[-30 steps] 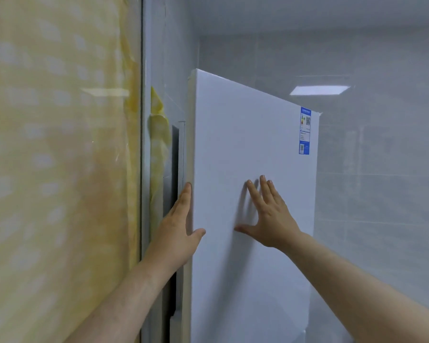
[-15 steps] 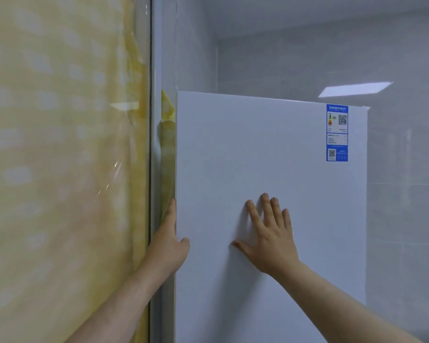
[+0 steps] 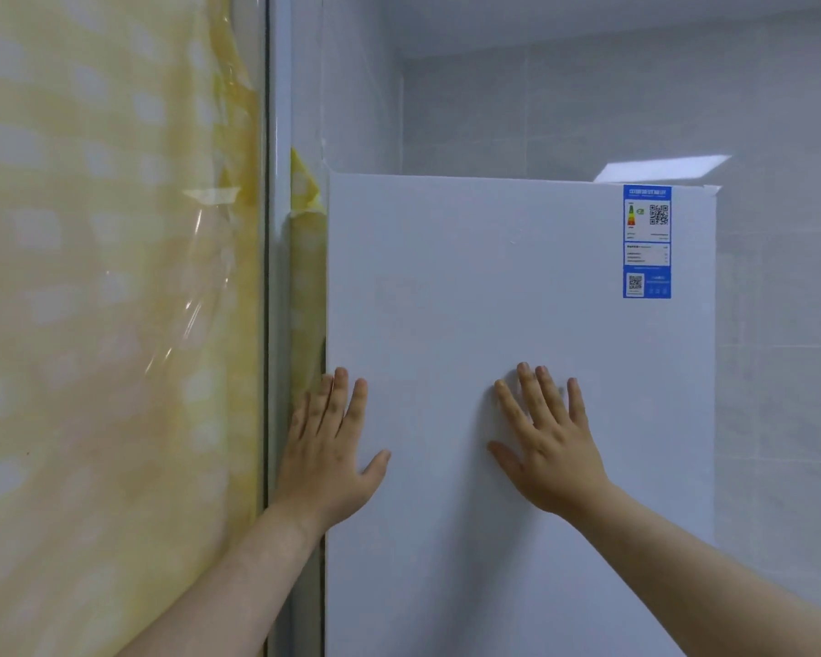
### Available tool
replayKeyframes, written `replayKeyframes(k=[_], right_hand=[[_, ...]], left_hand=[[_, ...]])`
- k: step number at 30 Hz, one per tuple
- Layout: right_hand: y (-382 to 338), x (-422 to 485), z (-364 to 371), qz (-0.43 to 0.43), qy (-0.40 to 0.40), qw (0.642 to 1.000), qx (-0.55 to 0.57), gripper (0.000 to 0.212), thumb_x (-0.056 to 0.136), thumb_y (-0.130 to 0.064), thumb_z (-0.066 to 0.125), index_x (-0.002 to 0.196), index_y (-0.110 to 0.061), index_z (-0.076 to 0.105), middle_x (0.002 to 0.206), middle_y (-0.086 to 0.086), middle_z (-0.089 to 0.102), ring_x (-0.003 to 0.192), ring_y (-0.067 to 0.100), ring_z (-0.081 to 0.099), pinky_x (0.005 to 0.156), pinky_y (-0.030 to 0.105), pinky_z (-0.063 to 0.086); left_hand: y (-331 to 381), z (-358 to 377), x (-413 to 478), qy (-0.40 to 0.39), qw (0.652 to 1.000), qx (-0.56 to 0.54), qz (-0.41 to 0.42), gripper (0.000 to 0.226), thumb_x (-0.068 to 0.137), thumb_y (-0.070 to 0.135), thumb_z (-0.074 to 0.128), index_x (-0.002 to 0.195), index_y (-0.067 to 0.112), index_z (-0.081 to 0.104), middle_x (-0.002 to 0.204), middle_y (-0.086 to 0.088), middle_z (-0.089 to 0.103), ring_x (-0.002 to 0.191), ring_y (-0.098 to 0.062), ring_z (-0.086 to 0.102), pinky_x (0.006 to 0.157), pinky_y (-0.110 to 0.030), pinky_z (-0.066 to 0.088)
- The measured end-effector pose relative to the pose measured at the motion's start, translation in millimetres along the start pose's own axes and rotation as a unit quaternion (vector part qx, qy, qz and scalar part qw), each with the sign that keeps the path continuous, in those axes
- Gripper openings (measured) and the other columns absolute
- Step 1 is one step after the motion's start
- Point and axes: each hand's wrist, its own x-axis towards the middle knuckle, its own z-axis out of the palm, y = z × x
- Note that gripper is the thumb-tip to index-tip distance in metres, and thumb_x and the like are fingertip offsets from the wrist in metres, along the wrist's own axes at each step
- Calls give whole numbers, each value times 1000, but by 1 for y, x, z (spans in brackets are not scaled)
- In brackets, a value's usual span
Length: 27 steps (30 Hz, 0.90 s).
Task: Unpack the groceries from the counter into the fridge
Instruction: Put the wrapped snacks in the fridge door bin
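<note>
A white fridge door [image 3: 517,324] fills the middle of the view, seen straight on, with no gap showing along its left edge, so it looks shut or all but shut. Both hands lie flat against it with fingers spread and straight, gripping nothing. The left hand [image 3: 330,448] sits at the door's left edge, its outer fingers partly over the narrow gap beside a grey frame [image 3: 276,324]. The right hand [image 3: 548,448] presses nearer the door's middle, at the same height. A blue label [image 3: 646,241] is stuck near the door's top right corner. To the left hangs a yellow patterned sheet [image 3: 105,301] under clear film; grey tiled wall [image 3: 778,372] lies behind and to the right. No groceries or counter are in view, so where they are cannot be told. The step appears to be pressing the door closed. To do it well, push evenly with both palms until the seal seats, and keep the left fingers clear of the edge gap.
</note>
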Motion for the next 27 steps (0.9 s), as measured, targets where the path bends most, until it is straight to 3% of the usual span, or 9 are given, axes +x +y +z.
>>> replayKeyframes(k=[5, 12, 16, 21, 24, 27], right_hand=[[10, -2, 9, 8, -36, 999, -37, 67, 92, -50, 44, 150, -16, 39, 159, 19, 27, 145, 41, 27, 114, 65, 20], [15, -2, 21, 27, -90, 994, -63, 68, 91, -48, 44, 151, -17, 36, 160, 18, 25, 146, 41, 25, 114, 63, 21], [16, 2, 29, 34, -104, 992, -68, 69, 91, -49, 44, 152, -17, 36, 161, 17, 23, 147, 39, 24, 114, 62, 20], [15, 6, 38, 42, -100, 992, -66, 68, 93, -52, 40, 153, -20, 33, 162, 13, 20, 148, 35, 20, 117, 59, 15], [17, 6, 42, 44, -95, 993, -61, 68, 92, -52, 40, 153, -21, 32, 162, 12, 20, 149, 33, 18, 117, 58, 14], [16, 7, 41, 50, -115, 990, -63, 69, 92, -53, 40, 153, -23, 30, 163, 11, 18, 149, 32, 18, 117, 57, 13]], left_hand=[[-13, 28, 20, -7, 999, 32, 38, 90, 85, 56, 41, 155, 9, 10, 163, -14, 5, 151, -25, -3, 118, -48, 8], [-23, 51, 38, -37, 998, 33, 29, 88, 84, 56, 40, 154, 10, 13, 161, -13, 14, 150, -24, 2, 118, -43, 7], [-27, 71, 41, -67, 997, 23, 10, 85, 87, 55, 37, 155, 11, 12, 163, -13, 9, 150, -21, -4, 119, -39, 1], [-26, 81, 49, -66, 998, 3, -1, 75, 85, 54, 2, 147, 20, -25, 155, -1, -34, 141, -14, -35, 118, -32, -15], [-23, 81, 50, -53, 998, -11, -14, 75, 86, 54, 7, 148, 21, -19, 157, -1, -26, 145, -16, -26, 119, -36, -9], [-19, 76, 51, -56, 998, -18, -27, 75, 95, 51, 24, 149, 20, -17, 159, 0, -24, 145, -15, -24, 119, -34, -7]])
